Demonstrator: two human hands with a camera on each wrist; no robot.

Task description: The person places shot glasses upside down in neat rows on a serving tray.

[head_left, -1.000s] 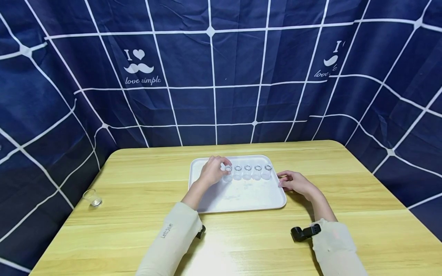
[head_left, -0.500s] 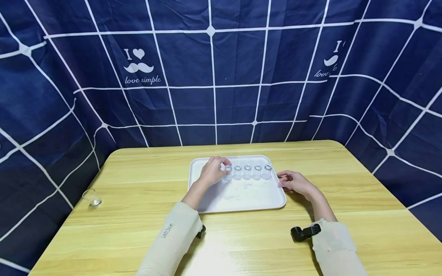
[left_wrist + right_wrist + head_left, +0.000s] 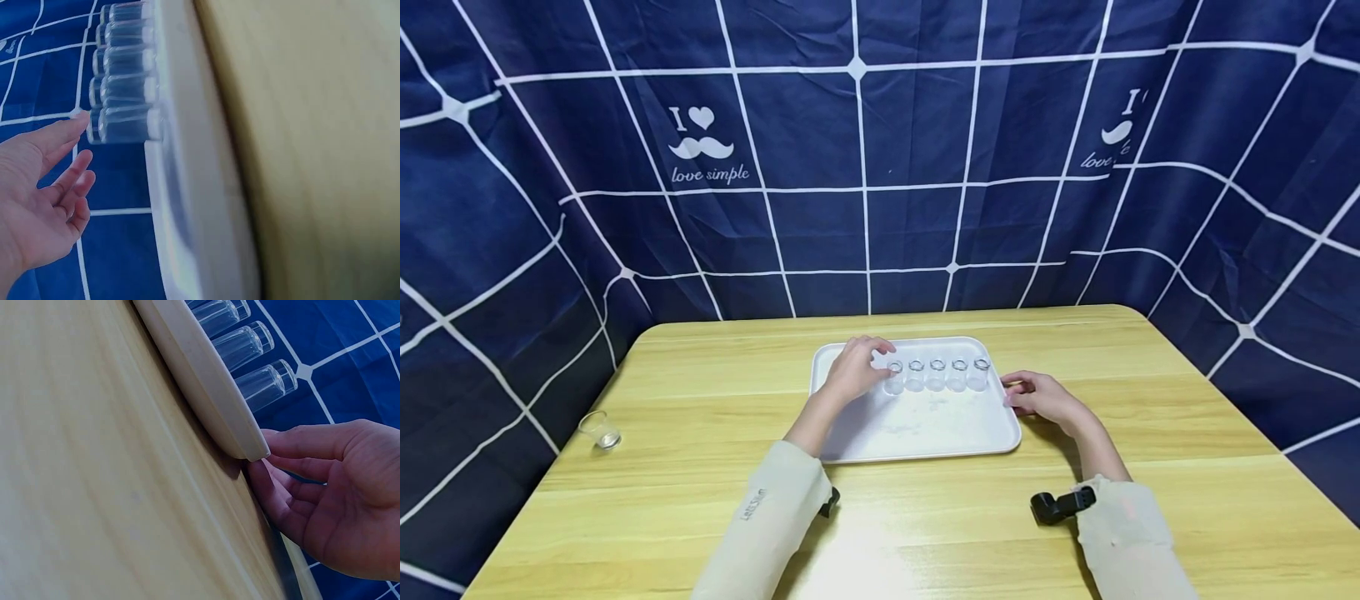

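Note:
Several small clear shot glasses [image 3: 936, 382] stand in a row across a white tray [image 3: 917, 429], apparently bottom up, with their thick bases on top. My left hand [image 3: 852, 372] is beside the leftmost glass [image 3: 128, 124], its fingers spread apart. In the left wrist view one fingertip is at that glass's upper end; whether it touches I cannot tell. My right hand [image 3: 1039, 397] pinches the tray's right rim [image 3: 250, 437], the thumb and fingers on opposite faces of it in the right wrist view.
Another clear glass [image 3: 601, 431] is by the left edge of the wooden table [image 3: 715, 392], away from the tray. A blue curtain [image 3: 910, 225] with white lines surrounds the table at the back and sides.
My left hand has loosened from the leftmost glass and drawn slightly left, its fingers now wider apart. The glasses, the tray and my right hand look unmoved.

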